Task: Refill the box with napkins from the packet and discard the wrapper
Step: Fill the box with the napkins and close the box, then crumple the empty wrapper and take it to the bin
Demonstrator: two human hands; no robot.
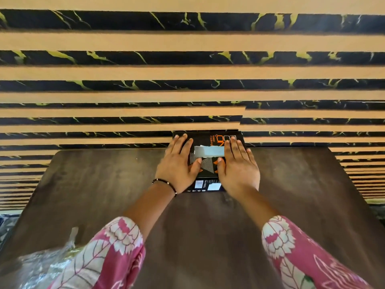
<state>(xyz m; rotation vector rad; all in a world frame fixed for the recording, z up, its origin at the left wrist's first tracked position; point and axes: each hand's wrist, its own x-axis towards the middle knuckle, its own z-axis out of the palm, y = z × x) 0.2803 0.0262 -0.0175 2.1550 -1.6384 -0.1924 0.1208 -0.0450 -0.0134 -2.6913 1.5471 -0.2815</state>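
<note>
A black napkin box (208, 163) with orange print lies flat at the far edge of the dark table (198, 226). A white napkin (209, 151) shows through the slot in its top. My left hand (177, 163) lies flat on the box's left side, fingers straight. On the box's right side rests my right hand (238, 165), also with straight fingers. A crumpled clear plastic wrapper (39, 265) lies at the table's near left corner, partly hidden by my left sleeve.
A wall of tan and black marble-patterned stripes (187, 80) rises right behind the table's far edge. Bare dark tabletop stretches between the box and me. Floor shows past the table's left and right edges.
</note>
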